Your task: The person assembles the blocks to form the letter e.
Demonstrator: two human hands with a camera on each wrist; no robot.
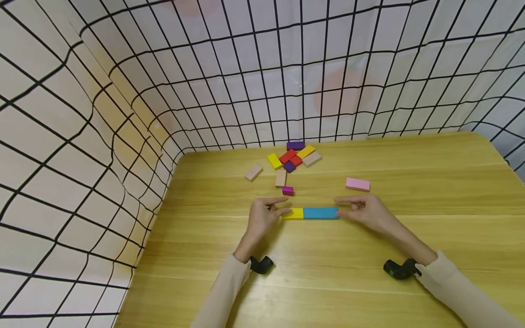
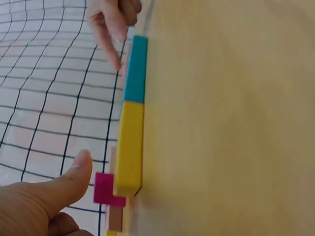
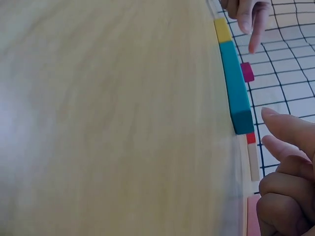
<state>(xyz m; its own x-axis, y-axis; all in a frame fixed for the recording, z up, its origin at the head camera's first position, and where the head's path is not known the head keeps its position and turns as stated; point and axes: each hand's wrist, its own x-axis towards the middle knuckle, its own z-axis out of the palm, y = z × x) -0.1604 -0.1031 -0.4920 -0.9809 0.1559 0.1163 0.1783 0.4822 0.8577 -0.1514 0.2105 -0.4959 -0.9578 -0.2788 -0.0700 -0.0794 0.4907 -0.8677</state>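
A yellow block [image 1: 294,213] and a longer blue block [image 1: 321,213] lie end to end in a straight row on the table. At the yellow end is my left hand [image 1: 262,216], its thumb and forefinger spread; the left wrist view shows the thumb [image 2: 74,179] beside the block with a gap. Over at the blue end, my right hand [image 1: 369,213] has its thumb and forefinger extended, other fingers folded in. The right wrist view shows those fingertips just off the blue block's [image 3: 236,88] end. Neither hand grips anything. Just beyond the row lies a small magenta block [image 1: 288,191].
Farther back are red [image 1: 288,156], purple [image 1: 295,146], yellow [image 1: 275,161] and plain wood blocks [image 1: 254,173], several clustered together. A pink block [image 1: 357,184] lies beyond my right hand. Grid-patterned cloth [image 1: 262,82] hangs along the table's back and left edges.
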